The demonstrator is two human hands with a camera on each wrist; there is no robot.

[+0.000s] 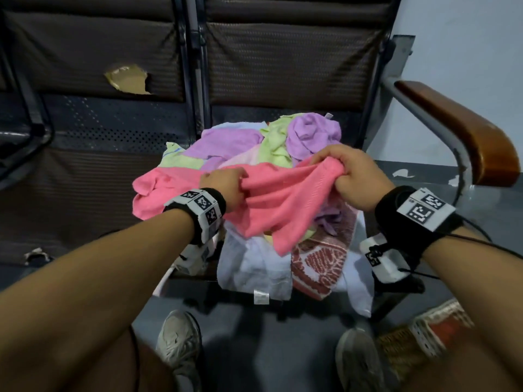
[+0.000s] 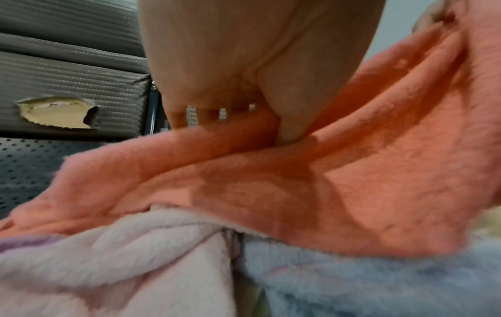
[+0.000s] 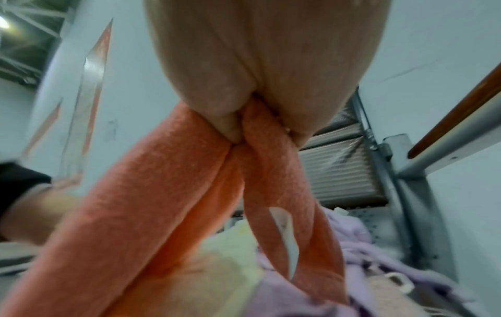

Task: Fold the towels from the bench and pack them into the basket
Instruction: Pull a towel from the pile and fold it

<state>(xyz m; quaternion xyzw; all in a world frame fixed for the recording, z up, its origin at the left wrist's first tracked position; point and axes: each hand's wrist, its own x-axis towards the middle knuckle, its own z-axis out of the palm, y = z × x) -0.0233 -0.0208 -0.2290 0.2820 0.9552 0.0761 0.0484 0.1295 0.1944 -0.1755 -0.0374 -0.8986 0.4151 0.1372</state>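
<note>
Two hands on one pink towel [image 1: 271, 199]: left hand [image 1: 226, 188] pinching a bunched edge, fingers curled into the cloth; right hand [image 1: 348, 176] gripping the opposite gathered edge, fist closed around it. Towel stretched between them, sagging in the middle, one corner hanging down past the front edge of the bench seat [image 1: 93, 176]. Left wrist view: thumb [image 2: 292, 120] pressed into a pink fold, pale pink and light blue cloth just below. Right wrist view: pink cloth squeezed into two ropey strands under the curled fingers [image 3: 230, 126], a white tag dangling between them. Heap of towels [image 1: 254, 142] on the right-hand seat of the bench, toward its back edge: purple, lime green, pale pink, second pink piece at the heap's left side. White towel [image 1: 254, 267] and a red-patterned towel [image 1: 319, 264] draped over the seat's front edge. Wooden armrest [image 1: 458, 128] at the bench's right end. Torn patch [image 1: 127, 80] in the left backrest padding. Woven item with red and white trim [image 1: 424, 335] on the floor at lower right, partly hidden by the right forearm; cannot tell whether basket. Two shoes [image 1: 178, 338] on the floor below.
</note>
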